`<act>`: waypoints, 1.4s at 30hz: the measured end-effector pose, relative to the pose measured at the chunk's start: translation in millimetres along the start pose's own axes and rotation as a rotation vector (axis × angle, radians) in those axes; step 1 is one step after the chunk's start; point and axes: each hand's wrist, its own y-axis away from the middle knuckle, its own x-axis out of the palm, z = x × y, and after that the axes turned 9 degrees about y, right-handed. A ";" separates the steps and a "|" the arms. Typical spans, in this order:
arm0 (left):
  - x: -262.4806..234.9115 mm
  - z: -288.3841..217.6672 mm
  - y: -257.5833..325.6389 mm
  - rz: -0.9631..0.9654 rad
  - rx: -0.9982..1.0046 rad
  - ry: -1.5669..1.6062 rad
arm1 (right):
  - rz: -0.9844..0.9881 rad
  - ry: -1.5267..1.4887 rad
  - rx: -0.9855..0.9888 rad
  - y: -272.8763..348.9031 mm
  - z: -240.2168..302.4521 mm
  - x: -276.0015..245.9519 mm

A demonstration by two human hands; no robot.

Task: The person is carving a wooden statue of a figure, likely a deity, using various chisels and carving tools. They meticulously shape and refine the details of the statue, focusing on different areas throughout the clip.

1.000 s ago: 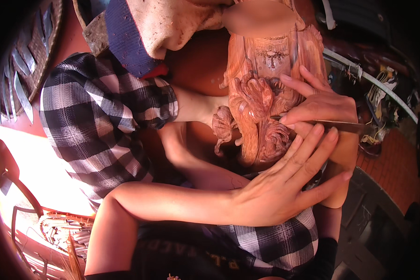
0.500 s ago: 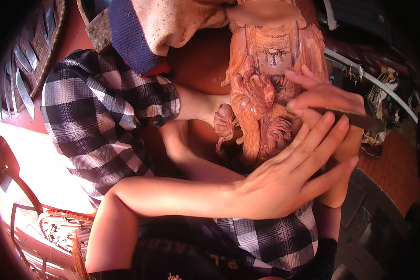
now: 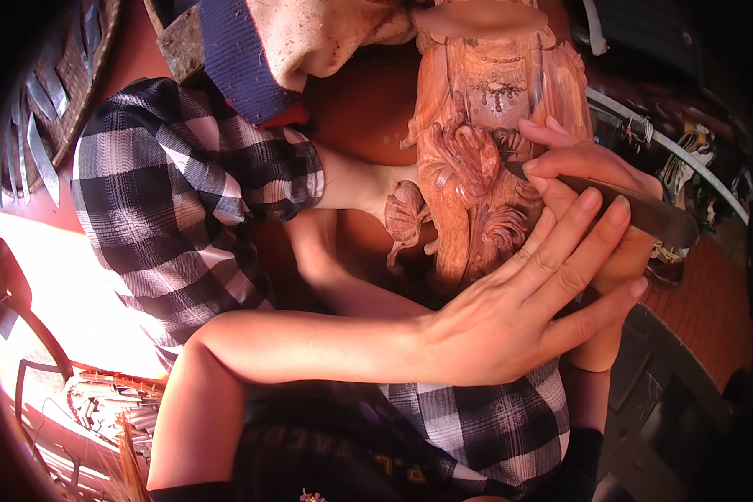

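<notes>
Tool (image 3: 665, 219) shifted rightward — right hand (image 3: 594, 163) pinching it, left hand (image 3: 494, 330) splayed, carved statue (image 3: 477, 159) cut off above

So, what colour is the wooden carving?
The wooden carving is reddish brown, with lighter orange-brown parts; it shows best in the head view, the only one.

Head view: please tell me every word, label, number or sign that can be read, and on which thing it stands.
Dark garment: dim yellowish letters, partly too blurred to read; I do not copy wording.
Carved wooden statue, dark tool: no readable lettering.
</notes>
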 end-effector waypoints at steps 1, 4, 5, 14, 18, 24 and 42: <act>-0.4 1.1 -0.6 -0.011 0.008 -0.018 | 0.069 0.049 -0.091 0.3 -3.5 -1.5; 4.2 -6.5 11.6 -0.011 -0.048 0.035 | 0.216 0.162 -0.251 2.2 -9.1 -6.1; 6.0 -1.3 10.4 -0.016 -0.027 0.007 | 0.129 0.094 -0.169 1.6 -7.7 -1.6; 2.2 -2.0 5.3 -0.004 -0.015 0.009 | 0.033 0.044 -0.070 8.8 -3.4 2.0; 1.2 -2.3 9.0 -0.002 0.008 -0.043 | 0.088 0.099 -0.236 3.2 -9.2 -0.4; -1.2 3.3 -3.0 -0.003 0.040 -0.008 | -0.103 -0.009 -0.007 8.7 3.2 5.0; -8.8 -8.6 1.9 0.095 0.006 -0.105 | -0.203 0.049 0.024 22.2 -7.4 4.0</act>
